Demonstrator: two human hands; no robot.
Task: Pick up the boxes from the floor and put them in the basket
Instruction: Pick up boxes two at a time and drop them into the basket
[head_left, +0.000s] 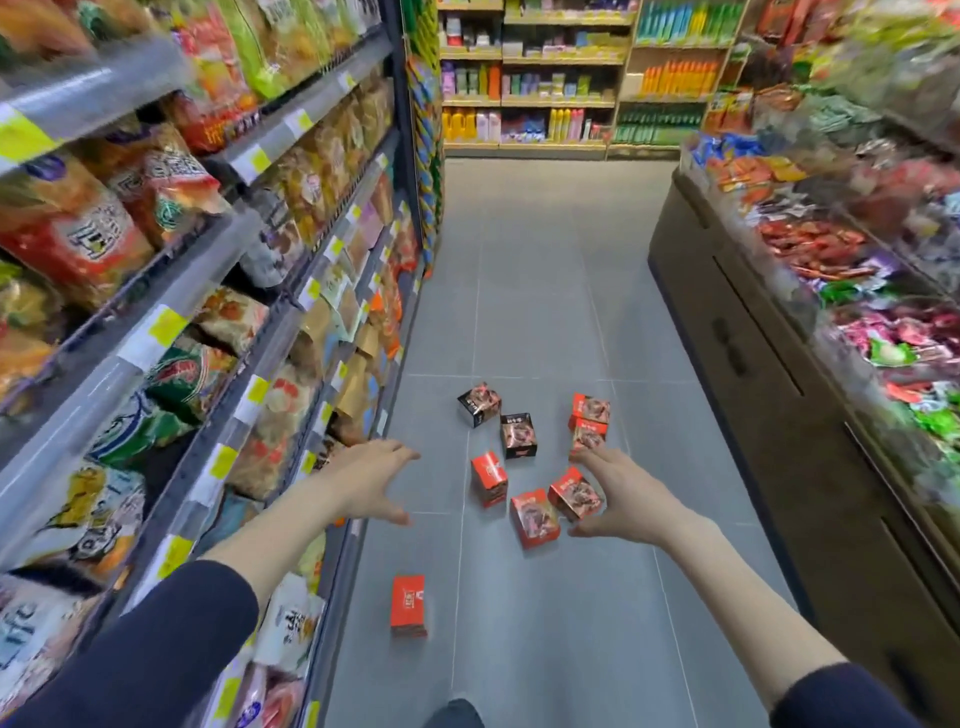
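left hand (371, 480) spread, empty | right hand (615, 499) spread, empty | boxes (535, 519) on floor (519, 270), nearest beside right hand

We're in a shop, folks, right down a grocery aisle! The grey tiled floor (530, 270) runs straight ahead. Left of the floor, metal shelves (208, 249) are crammed with snack bags (78, 234), with yellow price tags (166, 325) along every edge. Right of the floor, a long wooden counter (753, 364) is heaped with bright packets (831, 249). At the floor's far end, bottles (675, 78) stand in neat coloured rows.
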